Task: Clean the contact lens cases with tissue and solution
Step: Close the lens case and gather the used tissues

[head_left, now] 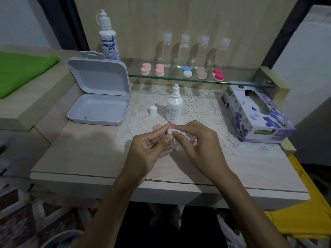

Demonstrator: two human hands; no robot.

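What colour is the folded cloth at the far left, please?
The folded cloth is bright green, seen in the head view.

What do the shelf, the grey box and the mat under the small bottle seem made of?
Shelf: clear glass, greenish edge, see-through. Grey box: probably plastic, smooth matte, moulded lid with hang tab. Mat: looks like white lace, openwork pattern; cloth or vinyl unclear.

lens case [169, 131] mostly hidden by hands, tissue [180, 140]

Obstacles: solution bottle [174, 106] and cap [153, 110] just beyond left hand [149, 149]; tissue box [258, 113] right of right hand [200, 142]; 1 open case [98, 99] left; desk front apparently free.
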